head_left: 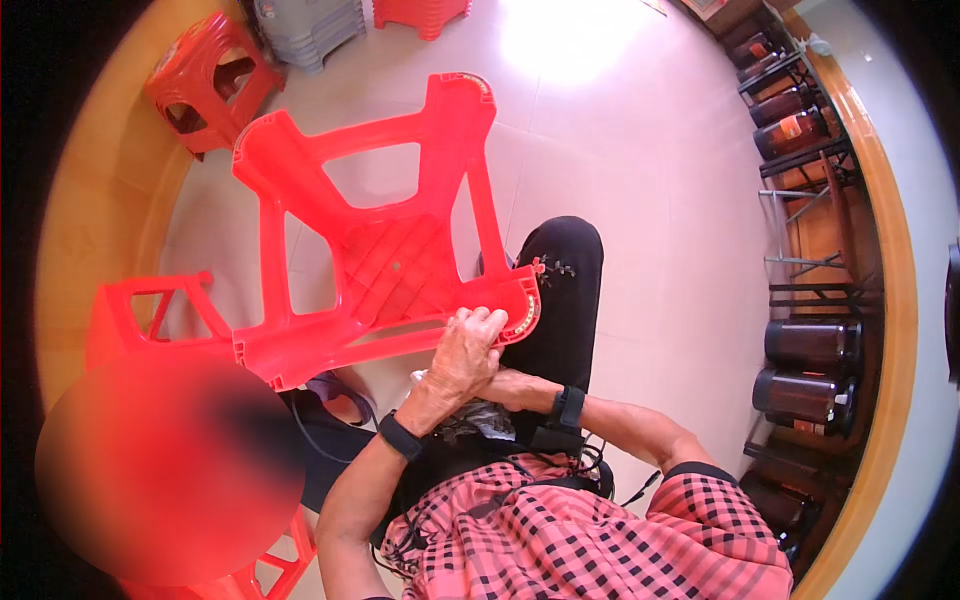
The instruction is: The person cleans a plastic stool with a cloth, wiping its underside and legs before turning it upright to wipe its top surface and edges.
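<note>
A red plastic stool is tipped over in front of me, its ribbed underside and open legs facing me. Curled fingers of my left hand close over its near edge, beside the leg end at the right. My right hand lies just below, crossing behind the left one. Its fingers are hidden there, so I cannot tell what it holds. Something crumpled, grey and white, lies on my lap beneath both hands. The stool's right leg overlaps my black-trousered knee.
Another red stool stands by the wooden wall, near stacked grey stools and stacked red ones. More red plastic is at left, beside a blurred round patch. Dark brown jars line shelves along the right wall.
</note>
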The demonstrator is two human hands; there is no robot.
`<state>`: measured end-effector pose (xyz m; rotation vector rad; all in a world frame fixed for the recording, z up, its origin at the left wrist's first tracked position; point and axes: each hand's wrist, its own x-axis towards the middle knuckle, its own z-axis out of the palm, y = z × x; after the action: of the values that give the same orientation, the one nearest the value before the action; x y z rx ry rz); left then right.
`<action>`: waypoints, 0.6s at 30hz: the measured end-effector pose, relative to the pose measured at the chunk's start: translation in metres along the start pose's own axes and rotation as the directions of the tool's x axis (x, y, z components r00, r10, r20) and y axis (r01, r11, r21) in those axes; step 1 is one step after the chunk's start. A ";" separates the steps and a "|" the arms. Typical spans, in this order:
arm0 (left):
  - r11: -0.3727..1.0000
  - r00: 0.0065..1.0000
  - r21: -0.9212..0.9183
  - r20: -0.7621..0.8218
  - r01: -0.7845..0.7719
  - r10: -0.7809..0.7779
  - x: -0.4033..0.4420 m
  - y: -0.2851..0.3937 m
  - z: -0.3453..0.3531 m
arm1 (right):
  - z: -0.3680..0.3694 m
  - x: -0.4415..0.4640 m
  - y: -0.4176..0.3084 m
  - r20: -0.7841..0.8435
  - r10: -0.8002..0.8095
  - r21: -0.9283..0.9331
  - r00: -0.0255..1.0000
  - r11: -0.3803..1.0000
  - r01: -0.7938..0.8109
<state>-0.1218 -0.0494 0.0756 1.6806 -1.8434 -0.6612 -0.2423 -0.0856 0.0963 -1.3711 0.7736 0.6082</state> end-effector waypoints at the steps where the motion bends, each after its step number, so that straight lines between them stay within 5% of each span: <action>1: 0.999 1.000 -0.046 -0.027 -0.004 0.003 0.000 -0.002 -0.001 | 0.002 -0.003 -0.006 0.001 -0.005 0.003 1.000 1.000 0.005; 5: 0.987 0.975 -0.140 -0.218 -0.081 0.049 0.006 -0.014 -0.036 | 0.010 0.012 -0.001 -0.141 -0.140 0.329 0.980 0.927 0.180; 7: 0.885 0.958 -0.462 -0.273 -0.052 -0.086 0.016 -0.030 -0.064 | 0.011 0.021 0.005 -0.162 -0.224 0.421 0.961 0.865 0.273; 11: 0.837 0.914 -0.544 -0.306 0.061 -0.266 0.027 -0.049 -0.134 | -0.003 0.035 0.005 -0.485 -0.387 0.236 0.784 0.806 0.543; 15: 0.745 0.816 -0.627 -0.293 0.229 -0.498 0.026 -0.055 -0.171 | -0.050 0.055 -0.020 -0.555 -0.466 -0.033 0.689 0.840 0.542; 18: 0.645 0.830 -0.760 -0.310 0.076 -0.464 0.025 -0.069 -0.168 | -0.084 0.090 -0.043 -0.501 -0.513 -0.173 0.697 0.849 0.500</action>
<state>0.0416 -0.0797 0.1523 1.3911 -0.7762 -0.8555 -0.1638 -0.1791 0.0500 -1.7148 0.7664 -0.2280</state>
